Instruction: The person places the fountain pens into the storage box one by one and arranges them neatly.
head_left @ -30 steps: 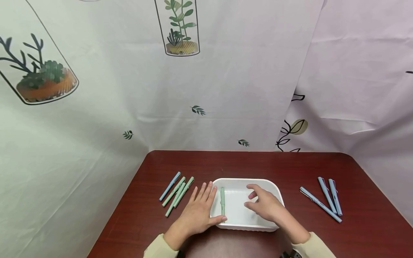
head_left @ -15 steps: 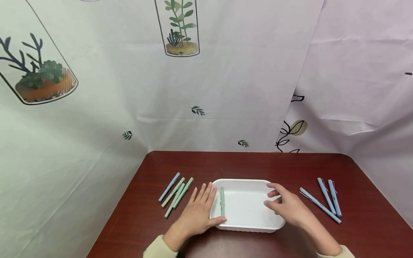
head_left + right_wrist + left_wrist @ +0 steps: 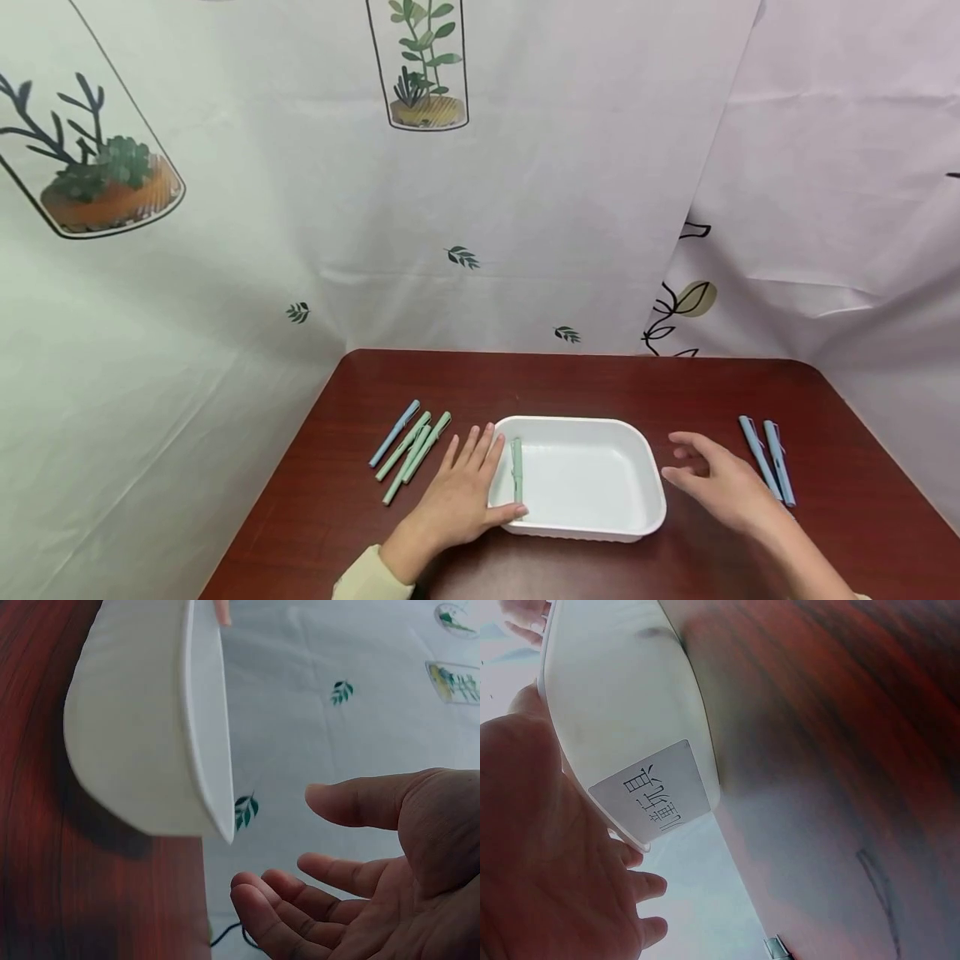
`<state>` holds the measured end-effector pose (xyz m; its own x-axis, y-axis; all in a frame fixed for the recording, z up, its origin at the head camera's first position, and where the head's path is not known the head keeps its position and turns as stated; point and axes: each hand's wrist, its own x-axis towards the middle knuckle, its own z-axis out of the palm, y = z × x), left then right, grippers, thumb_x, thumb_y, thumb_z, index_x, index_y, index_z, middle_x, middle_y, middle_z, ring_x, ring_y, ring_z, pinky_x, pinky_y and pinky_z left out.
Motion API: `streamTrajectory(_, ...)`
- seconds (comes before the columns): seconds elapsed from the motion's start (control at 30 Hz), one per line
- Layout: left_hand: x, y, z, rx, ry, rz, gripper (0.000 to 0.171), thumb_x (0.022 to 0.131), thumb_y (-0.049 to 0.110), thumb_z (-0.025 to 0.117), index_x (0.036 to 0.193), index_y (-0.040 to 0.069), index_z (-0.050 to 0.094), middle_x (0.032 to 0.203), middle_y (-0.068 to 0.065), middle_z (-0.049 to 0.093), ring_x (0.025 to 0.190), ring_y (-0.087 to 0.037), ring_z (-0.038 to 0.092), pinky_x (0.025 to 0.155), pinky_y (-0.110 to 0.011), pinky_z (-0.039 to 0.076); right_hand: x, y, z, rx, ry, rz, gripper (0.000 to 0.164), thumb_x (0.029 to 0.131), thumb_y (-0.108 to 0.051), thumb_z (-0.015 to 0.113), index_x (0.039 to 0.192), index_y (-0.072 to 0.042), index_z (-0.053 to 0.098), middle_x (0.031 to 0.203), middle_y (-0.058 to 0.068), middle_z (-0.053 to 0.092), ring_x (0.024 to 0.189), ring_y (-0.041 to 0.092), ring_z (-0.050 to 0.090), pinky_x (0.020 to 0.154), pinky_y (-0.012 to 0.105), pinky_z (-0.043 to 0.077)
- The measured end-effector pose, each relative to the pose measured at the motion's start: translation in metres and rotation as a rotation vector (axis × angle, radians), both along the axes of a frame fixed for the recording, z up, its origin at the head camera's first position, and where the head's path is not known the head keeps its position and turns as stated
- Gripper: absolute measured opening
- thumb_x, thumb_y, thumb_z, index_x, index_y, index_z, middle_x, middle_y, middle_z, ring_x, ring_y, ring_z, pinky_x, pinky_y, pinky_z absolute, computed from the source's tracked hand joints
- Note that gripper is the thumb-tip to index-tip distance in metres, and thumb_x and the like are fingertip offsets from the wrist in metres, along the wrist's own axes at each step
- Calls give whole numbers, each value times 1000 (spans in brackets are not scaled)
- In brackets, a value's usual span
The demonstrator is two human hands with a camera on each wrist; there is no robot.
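Note:
In the head view my left hand (image 3: 459, 498) lies with straight fingers along the left rim of a white plastic tray (image 3: 588, 487), its thumb at the front left corner. One light green pen (image 3: 517, 467) lies inside the tray near that side. The right hand (image 3: 722, 485) hovers right of the tray, holding nothing; its fingers are loosely bent and apart from the thumb, as the right wrist view also shows for this hand (image 3: 367, 877). Two blue pens, one (image 3: 757, 450) beside another (image 3: 780, 467), lie just beyond it. A third blue pen is almost wholly hidden behind that hand.
Left of the tray, a blue pen (image 3: 394, 433) lies beside several green pens (image 3: 415, 454), some touching. The dark red table (image 3: 585, 383) ends at a patterned white cloth (image 3: 525, 208). A label (image 3: 656, 787) marks the tray's outer wall.
My right hand has moved right, from above the tray to beyond its right rim, and now covers the nearest blue pen. The left hand and the green pen in the tray stay put.

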<state>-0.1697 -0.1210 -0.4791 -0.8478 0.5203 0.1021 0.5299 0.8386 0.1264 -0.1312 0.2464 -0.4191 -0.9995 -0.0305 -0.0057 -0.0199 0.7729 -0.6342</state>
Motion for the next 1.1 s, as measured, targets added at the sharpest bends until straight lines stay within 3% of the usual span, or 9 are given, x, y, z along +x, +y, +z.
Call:
streamTrajectory(0.33,1,0,0,19,-14,-2,98,91,72,53,161,7,27,168,-15,19,154,-37,19,122,-58,18,1,28,-10,44,-9,-1,61,95,-35,70,138,5,52,129,28,60,112,41,65,83,50,55)
streamTrajectory(0.5,1,0,0,17,-14,0,99,91,73,53,161,8,26,168,-15,20,154,-37,18,122,-58,18,-1,38,-14,84,15,-18,58,94,-35,71,137,1,55,125,24,64,111,42,66,79,44,54)
streamTrajectory(0.63,1,0,0,6,-6,2,99,91,73,51,161,8,27,168,-14,19,154,-37,19,122,-58,18,-3,46,-15,106,11,-27,58,95,-35,70,138,1,54,125,24,64,111,43,66,83,52,52)
streamTrajectory(0.8,1,0,0,2,-10,4,99,92,74,50,161,8,26,168,-13,18,154,-36,18,122,-58,18,-6,56,-15,131,-29,-40,61,97,-38,67,139,3,51,123,30,64,115,50,61,84,59,47)
streamTrajectory(1.1,1,0,0,3,-15,4,98,92,74,50,161,8,25,169,-13,17,155,-36,17,122,-58,16,-9,70,-20,173,-75,-53,64,96,-42,66,140,2,49,132,38,54,116,60,50,80,61,47)
